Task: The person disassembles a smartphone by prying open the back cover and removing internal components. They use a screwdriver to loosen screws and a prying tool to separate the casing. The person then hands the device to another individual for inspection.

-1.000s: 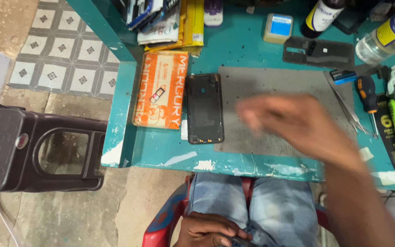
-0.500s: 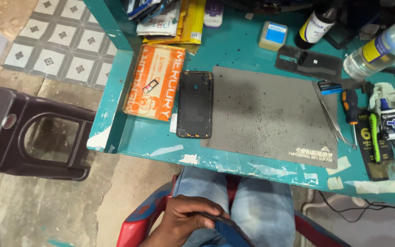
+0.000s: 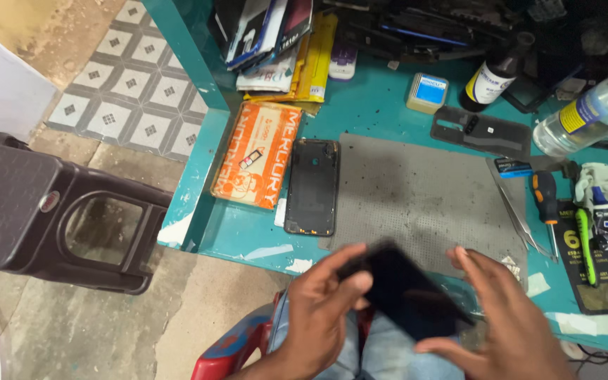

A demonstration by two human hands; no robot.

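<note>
A: What do the 2 hands have?

B: A dark flat phone [image 3: 406,295], blurred, tilted between them above the lap, at the near edge of the surface [image 3: 388,112]. The left hand [image 3: 318,309] pinches its left end with thumb and fingers; the right hand [image 3: 508,324] cups its right side, fingers spread, thumb underneath. Held by the ends like that, its broad face stays free.

A: And on the surface itself?

B: A grey mat [image 3: 416,197] lies in the middle, mostly bare. A black back cover [image 3: 311,186] lies flat, inner side up, straddling the mat's left edge, just beside an orange packet [image 3: 258,155].

A: Tools?

B: To the right of the mat: tweezers [image 3: 515,207], a screwdriver [image 3: 547,204] and a green tool [image 3: 585,243], all close to the right hand. Further back stand a dark bottle [image 3: 494,77], a small box [image 3: 427,91] and a clear bottle [image 3: 592,112] lying on its side.

A: Anything in the way?

B: Not on the mat. A dark stool [image 3: 51,211] stands on the floor to the left, well apart.
</note>
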